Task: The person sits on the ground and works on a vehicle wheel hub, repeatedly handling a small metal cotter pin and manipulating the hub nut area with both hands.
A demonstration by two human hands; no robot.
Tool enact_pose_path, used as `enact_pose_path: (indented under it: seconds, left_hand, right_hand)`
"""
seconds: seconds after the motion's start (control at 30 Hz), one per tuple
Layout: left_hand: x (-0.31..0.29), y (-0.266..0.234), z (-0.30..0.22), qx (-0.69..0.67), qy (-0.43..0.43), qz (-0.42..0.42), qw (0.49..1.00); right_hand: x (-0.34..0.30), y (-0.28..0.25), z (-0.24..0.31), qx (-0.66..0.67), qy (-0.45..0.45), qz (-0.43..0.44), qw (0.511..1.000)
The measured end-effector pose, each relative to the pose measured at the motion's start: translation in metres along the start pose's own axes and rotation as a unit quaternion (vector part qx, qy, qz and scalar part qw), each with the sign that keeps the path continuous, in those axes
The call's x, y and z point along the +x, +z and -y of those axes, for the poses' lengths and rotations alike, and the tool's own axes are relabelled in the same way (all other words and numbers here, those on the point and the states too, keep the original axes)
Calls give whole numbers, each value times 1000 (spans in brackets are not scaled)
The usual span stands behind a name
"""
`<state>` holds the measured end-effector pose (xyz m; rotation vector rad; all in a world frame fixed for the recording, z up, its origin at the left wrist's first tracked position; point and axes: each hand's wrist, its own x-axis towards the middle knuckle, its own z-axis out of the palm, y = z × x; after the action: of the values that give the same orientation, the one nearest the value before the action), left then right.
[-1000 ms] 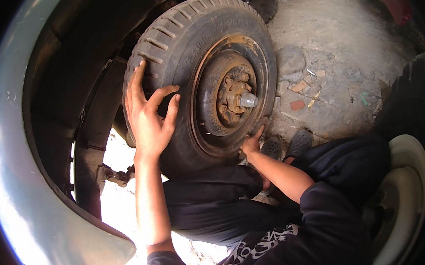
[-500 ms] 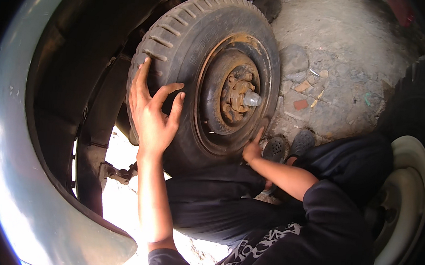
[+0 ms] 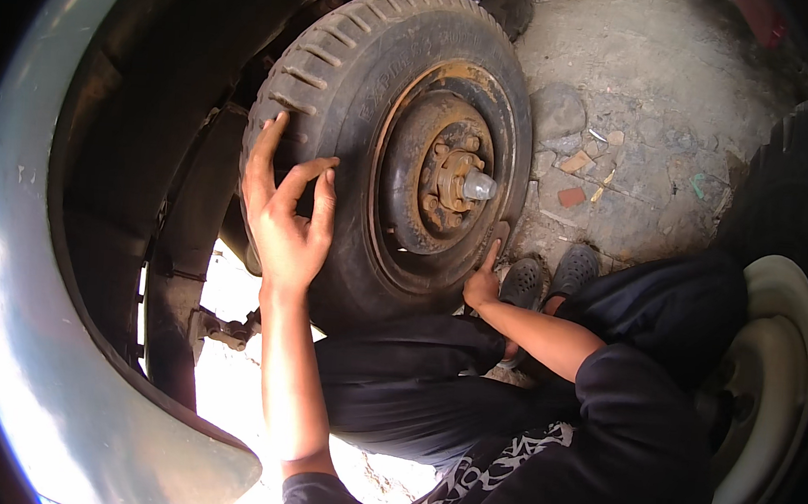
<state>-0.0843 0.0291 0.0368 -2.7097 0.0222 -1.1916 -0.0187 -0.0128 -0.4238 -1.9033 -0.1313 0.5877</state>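
Left hand (image 3: 283, 234) spread, fingertips at the tire (image 3: 368, 95), which stands just beyond and right of it. Right hand (image 3: 482, 284) by the tire's near edge, index extended; can't tell whether other fingers grip. Rusty hub (image 3: 450, 182) beyond right hand.

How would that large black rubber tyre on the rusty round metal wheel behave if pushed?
The tyre is probably heavy, with thick rubber around the metal wheel. Its round shape suggests it would roll if free to turn. The deep tread grooves near the bare left hand should give decent grip.
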Motion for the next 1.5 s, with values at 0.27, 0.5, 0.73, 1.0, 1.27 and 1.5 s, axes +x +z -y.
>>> enact_pose_path:
  seconds: [0.27, 0.5, 0.73, 1.0, 1.27, 1.5]
  left_hand:
    - [5, 7, -14, -76, 66, 61, 993]
    - [1, 15, -18, -18, 110, 141, 984]
    - [5, 17, -14, -63, 92, 134, 985]
    - [1, 29, -30, -102, 99, 185, 972]
    - [0, 20, -28, -112, 69, 224, 966]
    - [-3, 12, -39, -154, 2, 285, 946]
  right_hand:
    - [69, -39, -16, -40, -85, -80, 992]
    - [4, -9, 9, 109, 16, 7, 994]
    - [41, -32, 14, 139, 17, -18, 990]
    - [28, -7, 12, 111, 56, -12, 992]
    - [-5, -4, 46, 195, 105, 27, 975]
    - [45, -15, 49, 308, 134, 23, 942]
